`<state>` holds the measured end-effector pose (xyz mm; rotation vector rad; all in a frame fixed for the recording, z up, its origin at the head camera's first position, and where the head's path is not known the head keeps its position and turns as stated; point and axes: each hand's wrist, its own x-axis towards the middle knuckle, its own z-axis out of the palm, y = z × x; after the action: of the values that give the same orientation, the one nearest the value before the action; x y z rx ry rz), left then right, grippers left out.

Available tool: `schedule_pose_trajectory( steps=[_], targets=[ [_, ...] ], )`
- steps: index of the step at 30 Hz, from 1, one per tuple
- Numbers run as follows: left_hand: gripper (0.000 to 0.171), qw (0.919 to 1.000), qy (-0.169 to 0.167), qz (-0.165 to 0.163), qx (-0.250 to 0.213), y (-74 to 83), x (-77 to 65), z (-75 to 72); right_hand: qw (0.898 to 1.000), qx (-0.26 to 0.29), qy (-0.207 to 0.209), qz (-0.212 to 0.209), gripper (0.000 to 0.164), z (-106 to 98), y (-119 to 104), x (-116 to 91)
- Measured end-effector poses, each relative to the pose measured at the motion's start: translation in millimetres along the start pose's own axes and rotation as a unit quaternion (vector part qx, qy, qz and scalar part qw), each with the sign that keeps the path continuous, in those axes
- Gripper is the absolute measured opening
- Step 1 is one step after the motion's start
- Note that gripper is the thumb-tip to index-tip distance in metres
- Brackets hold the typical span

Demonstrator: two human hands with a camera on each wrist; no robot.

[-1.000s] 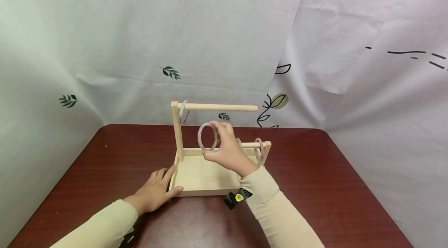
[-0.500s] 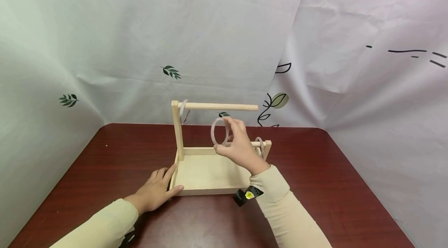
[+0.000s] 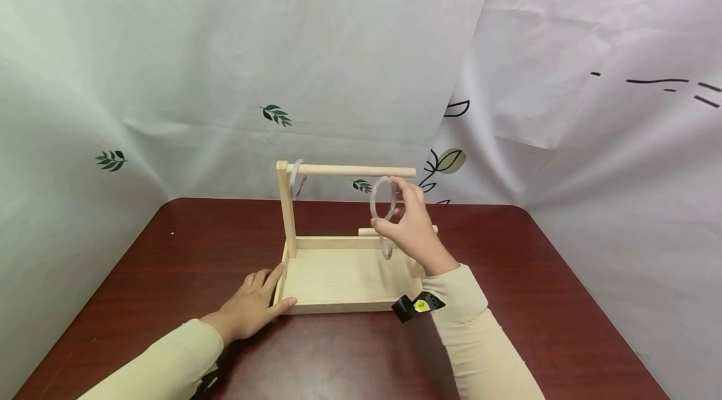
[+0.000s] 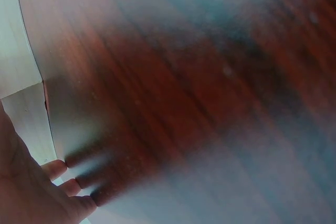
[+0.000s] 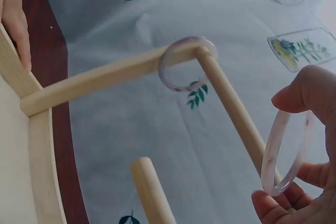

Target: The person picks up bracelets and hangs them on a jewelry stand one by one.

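My right hand (image 3: 416, 229) pinches a pale translucent bangle (image 5: 270, 156) between thumb and fingers, holding it upright just below the free end of the upper rod (image 3: 355, 170). That rod belongs to a wooden bangle stand with a tray base (image 3: 338, 308). A second bangle (image 3: 292, 182) hangs on the upper rod near its tall post (image 3: 286, 215). Below my right hand, part of another bangle (image 3: 387, 249) shows at the lower rod (image 3: 368, 232), most of which the hand hides. My left hand (image 3: 248, 309) rests on the tray's front left corner, fingers extended.
The stand sits on a dark red wooden table (image 3: 197, 249). Behind it hangs a white cloth (image 3: 361, 74) printed with leaves. A black strap with a small camera (image 3: 412, 307) is on my right wrist.
My right hand has moved right and slightly up with the bangle, from the middle of the stand to near the upper rod's free end. The left hand has stayed put.
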<state>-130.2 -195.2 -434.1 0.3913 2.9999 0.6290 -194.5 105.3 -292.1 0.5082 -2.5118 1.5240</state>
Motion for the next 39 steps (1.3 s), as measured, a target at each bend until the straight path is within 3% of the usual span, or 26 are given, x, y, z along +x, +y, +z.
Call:
schedule_pose_trajectory(
  steps=[5,16,25,39],
  targets=[
    [0.083,0.9999,0.015,0.008,0.001,-3.3,0.6,5.2,1.000,0.007,0.018,0.013,0.079,-7.7,2.7,0.9],
    [0.082,0.9999,-0.010,-0.005,0.004,2.9,-0.7,-3.1,0.998,0.026,0.037,0.053,0.081,-22.0,8.0,2.0],
    [0.081,0.9999,-0.010,-0.003,0.005,3.9,-1.0,-4.4,0.994,0.061,0.045,0.078,0.078,-26.2,9.7,6.4],
    [0.081,1.0000,-0.005,-0.001,0.005,2.9,-1.1,-3.2,0.992,0.078,0.050,0.087,0.077,-31.4,17.4,19.2]
  ],
)
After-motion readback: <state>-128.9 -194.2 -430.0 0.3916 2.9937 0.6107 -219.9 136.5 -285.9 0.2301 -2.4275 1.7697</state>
